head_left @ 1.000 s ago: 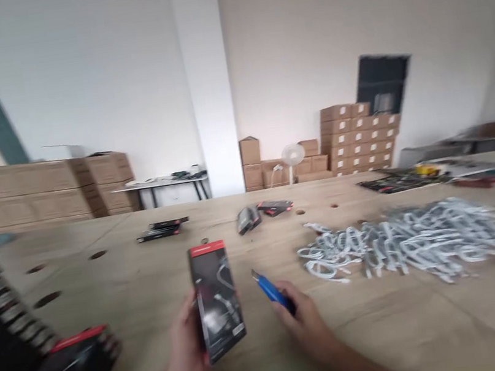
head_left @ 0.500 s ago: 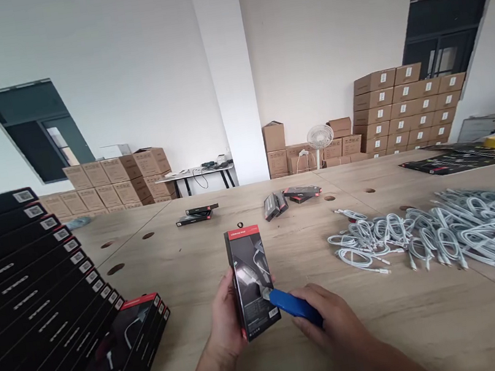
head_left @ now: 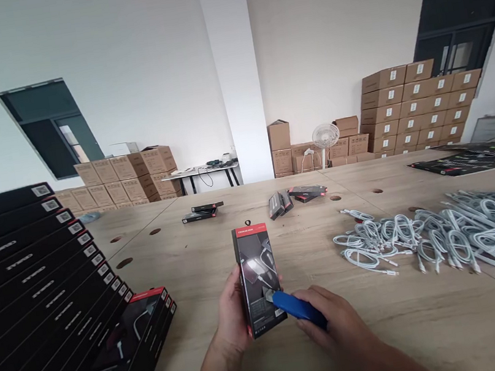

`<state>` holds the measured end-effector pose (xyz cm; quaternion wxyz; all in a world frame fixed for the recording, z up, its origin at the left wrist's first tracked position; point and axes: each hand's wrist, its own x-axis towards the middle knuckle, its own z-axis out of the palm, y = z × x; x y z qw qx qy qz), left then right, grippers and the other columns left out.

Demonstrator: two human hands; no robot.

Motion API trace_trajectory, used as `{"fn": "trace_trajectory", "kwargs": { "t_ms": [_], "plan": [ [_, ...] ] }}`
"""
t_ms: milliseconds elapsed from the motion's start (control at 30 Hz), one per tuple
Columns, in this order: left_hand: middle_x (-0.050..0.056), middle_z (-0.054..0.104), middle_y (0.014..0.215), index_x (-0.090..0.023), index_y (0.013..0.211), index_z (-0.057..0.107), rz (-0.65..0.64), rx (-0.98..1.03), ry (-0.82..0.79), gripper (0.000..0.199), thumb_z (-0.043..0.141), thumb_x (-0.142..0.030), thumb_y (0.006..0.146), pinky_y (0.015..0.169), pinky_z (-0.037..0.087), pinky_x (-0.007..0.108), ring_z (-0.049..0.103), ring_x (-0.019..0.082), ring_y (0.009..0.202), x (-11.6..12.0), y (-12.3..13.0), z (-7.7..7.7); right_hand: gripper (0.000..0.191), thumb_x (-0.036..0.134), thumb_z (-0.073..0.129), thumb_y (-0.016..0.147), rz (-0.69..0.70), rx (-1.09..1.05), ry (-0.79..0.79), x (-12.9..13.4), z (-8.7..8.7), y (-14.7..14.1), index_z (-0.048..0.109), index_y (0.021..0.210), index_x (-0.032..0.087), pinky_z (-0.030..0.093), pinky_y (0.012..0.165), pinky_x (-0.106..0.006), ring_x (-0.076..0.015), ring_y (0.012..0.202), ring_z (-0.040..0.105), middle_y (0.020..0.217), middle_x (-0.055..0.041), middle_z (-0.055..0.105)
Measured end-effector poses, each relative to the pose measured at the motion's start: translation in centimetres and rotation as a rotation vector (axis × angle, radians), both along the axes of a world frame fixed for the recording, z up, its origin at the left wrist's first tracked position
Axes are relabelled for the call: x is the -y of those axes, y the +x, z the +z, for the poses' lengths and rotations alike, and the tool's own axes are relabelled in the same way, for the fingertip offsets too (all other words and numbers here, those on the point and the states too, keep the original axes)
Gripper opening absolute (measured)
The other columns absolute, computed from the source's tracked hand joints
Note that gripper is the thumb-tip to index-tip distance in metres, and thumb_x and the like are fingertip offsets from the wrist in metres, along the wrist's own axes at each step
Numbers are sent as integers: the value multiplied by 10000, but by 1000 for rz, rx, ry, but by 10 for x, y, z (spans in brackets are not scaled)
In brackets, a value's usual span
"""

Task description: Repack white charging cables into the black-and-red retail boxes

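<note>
My left hand (head_left: 232, 312) is closed around the left side of a black and red retail box (head_left: 257, 271), which stands tilted above the table. Cable pictures are printed on its front, and a hang loop sticks up at the top. My right hand (head_left: 329, 316) grips a blue-handled utility knife (head_left: 296, 306). Its short metal blade lies at the lower front of the box; whether it touches the surface I cannot tell. My left fingers behind the box are mostly hidden.
Tall stacks of black boxes (head_left: 26, 293) rise at the left. White coiled cables (head_left: 449, 229) are heaped at the right. Several small black boxes (head_left: 279, 203) lie farther back on the wooden table (head_left: 185, 263). Beyond it are cardboard cartons (head_left: 408, 109) and a fan (head_left: 326, 136).
The whole view has shifted slightly, so everything sits a little farther right. Both hands keep their holds, and the knife blade stays at the lower part of the box.
</note>
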<state>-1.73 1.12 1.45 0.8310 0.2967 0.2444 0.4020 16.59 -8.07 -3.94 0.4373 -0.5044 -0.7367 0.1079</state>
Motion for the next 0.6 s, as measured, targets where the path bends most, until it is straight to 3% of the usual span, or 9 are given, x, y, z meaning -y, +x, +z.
{"fn": "trace_trajectory", "kwargs": {
  "t_ms": [400, 600],
  "plan": [
    [184, 781, 931, -67, 1110, 727, -36, 38, 50, 608, 482, -594, 931, 867, 568, 447, 752, 324, 869, 0, 0, -7, 312, 207, 593, 929, -15, -15, 65, -3, -9, -2, 600, 1237, 258, 547, 777, -308, -202, 902, 692, 1043, -38, 714],
    [153, 787, 846, -77, 1080, 732, -21, -125, -25, 597, 541, -619, 918, 736, 589, 363, 758, 282, 775, 1, 7, -12, 263, 249, 575, 972, -142, -49, 180, -5, -9, -5, 600, 1233, 240, 569, 791, -301, -207, 914, 707, 1038, -51, 722]
  ]
}}
